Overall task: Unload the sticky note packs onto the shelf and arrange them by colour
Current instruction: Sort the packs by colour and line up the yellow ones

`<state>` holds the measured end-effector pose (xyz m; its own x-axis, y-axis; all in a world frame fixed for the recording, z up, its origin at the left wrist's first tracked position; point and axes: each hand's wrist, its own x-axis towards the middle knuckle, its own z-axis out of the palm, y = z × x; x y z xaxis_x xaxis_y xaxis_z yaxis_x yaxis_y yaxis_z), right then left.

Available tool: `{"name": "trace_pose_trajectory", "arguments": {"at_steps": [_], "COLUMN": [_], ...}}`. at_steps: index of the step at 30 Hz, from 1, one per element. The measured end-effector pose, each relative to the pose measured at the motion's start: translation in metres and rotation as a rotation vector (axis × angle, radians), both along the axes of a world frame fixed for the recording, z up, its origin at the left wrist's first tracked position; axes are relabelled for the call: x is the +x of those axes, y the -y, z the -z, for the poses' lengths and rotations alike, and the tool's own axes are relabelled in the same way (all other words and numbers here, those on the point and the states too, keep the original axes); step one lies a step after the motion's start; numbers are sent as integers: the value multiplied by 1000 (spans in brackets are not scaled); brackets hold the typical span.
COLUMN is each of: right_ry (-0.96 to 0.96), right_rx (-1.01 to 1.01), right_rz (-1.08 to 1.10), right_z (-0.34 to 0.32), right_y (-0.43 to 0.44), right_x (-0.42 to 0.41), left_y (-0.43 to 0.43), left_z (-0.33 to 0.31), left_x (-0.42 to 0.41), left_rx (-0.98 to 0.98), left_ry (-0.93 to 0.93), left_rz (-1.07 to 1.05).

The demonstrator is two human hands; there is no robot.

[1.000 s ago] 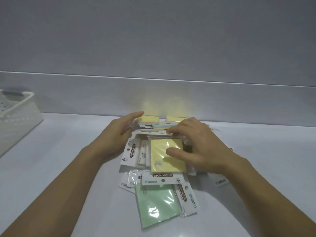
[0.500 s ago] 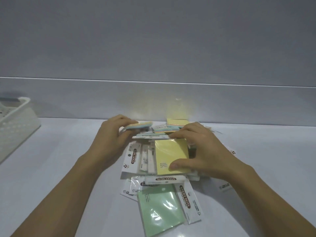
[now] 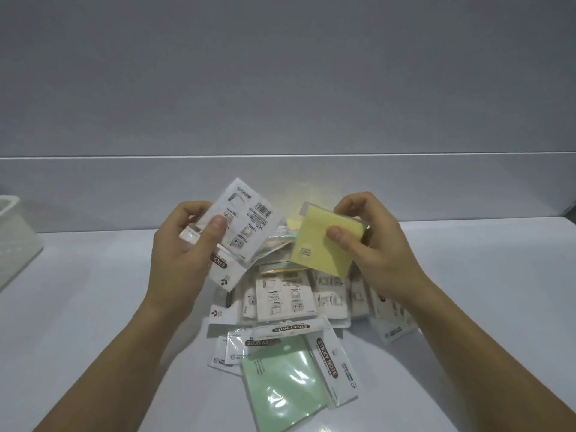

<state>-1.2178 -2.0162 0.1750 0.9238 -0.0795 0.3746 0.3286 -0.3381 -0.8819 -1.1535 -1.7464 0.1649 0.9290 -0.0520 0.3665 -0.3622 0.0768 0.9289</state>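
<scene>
The right hand [image 3: 374, 244] pinches 1 yellow pack [image 3: 318, 254] by its upper right corner, thumb on the face and fingers curled behind. It holds the pack tilted above the back of the pile [image 3: 290, 304], which lies loose on the shelf [image 3: 93, 307] with a green pack [image 3: 280, 381] at its near edge. The left hand [image 3: 184, 244] grips what look like 2 white-backed packs [image 3: 249, 219], printed side up and thumb across them, just left of the yellow one and apart from it. The yellow pack probably goes next, and bare shelf lies on the right hand's own side, so that hand seems better placed to set it down.
</scene>
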Motion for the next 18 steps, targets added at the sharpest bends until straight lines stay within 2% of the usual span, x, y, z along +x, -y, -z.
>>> {"name": "trace_pose_trajectory", "arguments": {"at_steps": [4,6,9,15,18], "right_ry": [-25,-45,-52,-37,-70], "right_rx": [200,260,302,419,546], "right_rz": [46,54,73,148,187], "right_z": [-4,-5,-8,-14,-17], "right_y": [9,12,18,26,32], "right_x": [2,0,-1,-1,2], "left_y": [9,13,16,24,32], "left_z": [-2,-1,-2,-9,-21], "left_x": [-10,-12,-16,-23,-23], "left_rx": [-66,-33,34,151,277], "left_ry": [-137,-199,-194,26,269], "left_rz": [88,92,88,155,140]}}
